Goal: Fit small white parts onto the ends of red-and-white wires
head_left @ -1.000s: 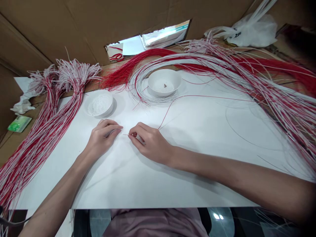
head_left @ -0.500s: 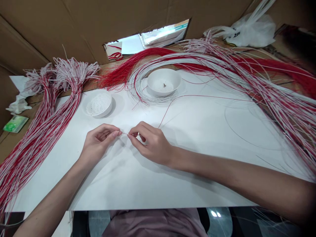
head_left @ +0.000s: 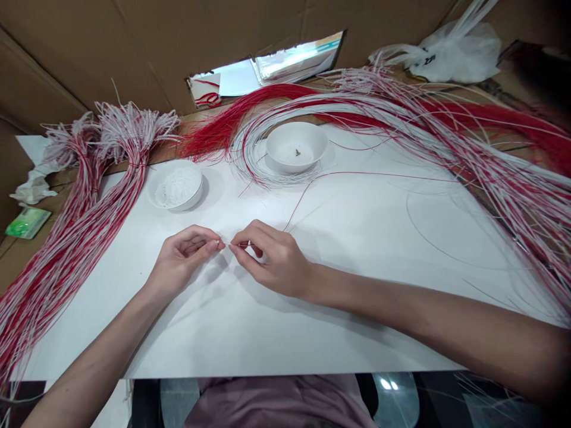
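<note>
Above the white board (head_left: 285,333), my left hand (head_left: 190,252) pinches something tiny and pale between thumb and forefinger, too small to name. Just to its right, my right hand (head_left: 272,255) pinches a thin strand, and a short length shows between the two sets of fingertips. The hands are close but apart. A red strand (head_left: 295,208) runs from behind my right hand up and off to the right. Beyond my left hand stands a white bowl (head_left: 196,199) with small whitish bits in it. Another white bowl (head_left: 276,157), holding a small dark bit, sits on coiled white strands (head_left: 244,156).
Tied red and white strands (head_left: 104,217) cover the left side. More strands (head_left: 482,154) cross the back right, beside loose red ones (head_left: 214,134). A plastic bag (head_left: 464,56) lies at the back right, a green packet (head_left: 27,223) at the left. Cardboard (head_left: 250,30) walls the back.
My left hand has moved slightly right, closer to my right hand, and the pale bit at its fingertips shows more clearly. My right hand has hardly moved.
</note>
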A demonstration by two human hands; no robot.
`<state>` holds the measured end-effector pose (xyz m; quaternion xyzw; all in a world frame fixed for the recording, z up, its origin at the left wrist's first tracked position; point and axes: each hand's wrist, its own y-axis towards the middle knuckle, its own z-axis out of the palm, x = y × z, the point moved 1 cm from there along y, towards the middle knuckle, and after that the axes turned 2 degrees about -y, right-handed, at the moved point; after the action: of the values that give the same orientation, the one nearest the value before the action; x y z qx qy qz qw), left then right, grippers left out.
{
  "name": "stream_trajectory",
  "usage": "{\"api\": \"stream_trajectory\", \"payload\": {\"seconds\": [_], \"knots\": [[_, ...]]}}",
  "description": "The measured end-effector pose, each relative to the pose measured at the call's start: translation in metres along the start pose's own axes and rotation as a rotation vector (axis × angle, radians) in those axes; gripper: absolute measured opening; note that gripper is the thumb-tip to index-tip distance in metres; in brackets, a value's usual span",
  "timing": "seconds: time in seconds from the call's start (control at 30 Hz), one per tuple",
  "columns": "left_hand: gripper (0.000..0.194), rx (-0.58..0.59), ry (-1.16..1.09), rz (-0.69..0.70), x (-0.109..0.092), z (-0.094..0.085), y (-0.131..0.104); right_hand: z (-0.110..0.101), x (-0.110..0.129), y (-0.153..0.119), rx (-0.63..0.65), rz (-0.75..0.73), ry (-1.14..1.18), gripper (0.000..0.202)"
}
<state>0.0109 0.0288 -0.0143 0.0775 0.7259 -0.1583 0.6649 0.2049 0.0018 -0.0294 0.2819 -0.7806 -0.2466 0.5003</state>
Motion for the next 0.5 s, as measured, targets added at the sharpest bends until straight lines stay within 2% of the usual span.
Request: {"api": "stream_trajectory", "payload": {"seconds": [0.5], "knots": [[0.015, -0.003, 0.031, -0.003, 0.0007, -0.0006, 0.0002, -0.0001, 0.0009, -0.0002, 0.011, 0.017, 0.006, 0.011]]}}
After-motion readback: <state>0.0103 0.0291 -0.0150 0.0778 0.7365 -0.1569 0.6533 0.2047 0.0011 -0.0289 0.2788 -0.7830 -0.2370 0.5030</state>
